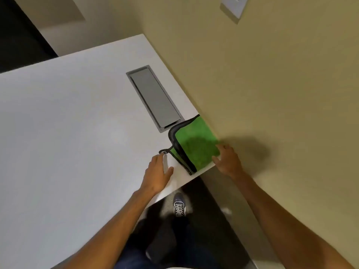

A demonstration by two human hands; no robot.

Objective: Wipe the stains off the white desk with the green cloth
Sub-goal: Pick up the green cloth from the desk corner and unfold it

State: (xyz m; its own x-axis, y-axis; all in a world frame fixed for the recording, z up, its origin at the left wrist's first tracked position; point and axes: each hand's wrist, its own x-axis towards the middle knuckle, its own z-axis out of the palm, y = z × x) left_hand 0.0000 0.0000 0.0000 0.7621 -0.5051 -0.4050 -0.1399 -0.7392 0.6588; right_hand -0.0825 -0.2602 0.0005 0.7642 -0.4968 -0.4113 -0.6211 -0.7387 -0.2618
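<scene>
The folded green fuzzy cloth (pixel 196 143) lies at the white desk's (pixel 68 123) corner. Right hand (pixel 227 160) (open) seems to touch it; left hand (pixel 158 174) open. Grab it firmly.

1. A plain beige wall (pixel 272 84) is seen along the right side, and a soft shadow is cast on it.
2. A white wall plate (pixel 234 7) is mounted high on that wall.
3. Dark flooring (pixel 209 210) is shown below.
4. A black area (pixel 17 35) is seen at the upper left, beside a pale surface.
</scene>
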